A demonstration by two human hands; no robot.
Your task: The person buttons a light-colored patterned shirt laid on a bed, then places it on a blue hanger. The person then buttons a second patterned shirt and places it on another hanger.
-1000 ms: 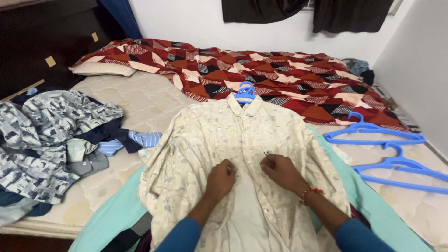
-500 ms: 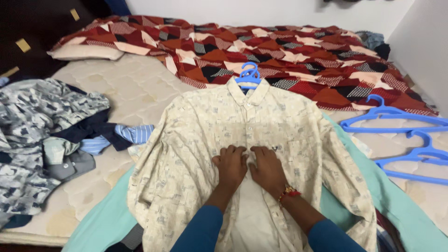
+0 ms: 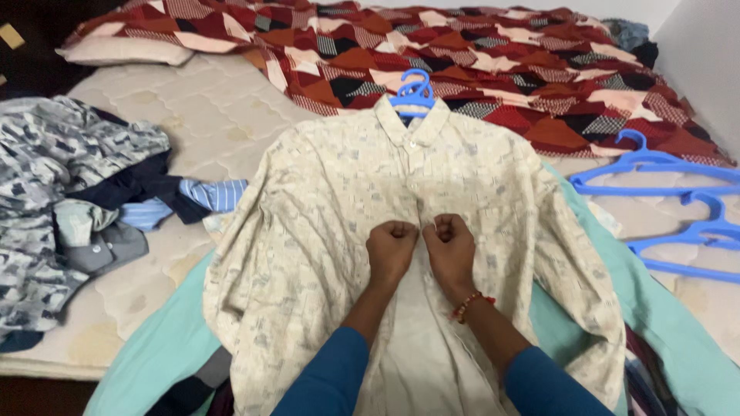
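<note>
both hands have closed in since a second ago: left hand (image 3: pixel 391 245) and right hand (image 3: pixel 449 243) now fisted, pinching the shirt (image 3: pixel 324 208) placket together, hanger (image 3: pixel 414 91) inside; buttoning looks underway.

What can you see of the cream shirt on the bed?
The cream shirt is a light woven fabric with a small grey-blue print, a collar and a buttoned front. It lies face up, wrinkled, on a turquoise cloth, with a blue hanger hook showing at the collar. The left hand and right hand pinch its front edges together at mid-chest.
</note>
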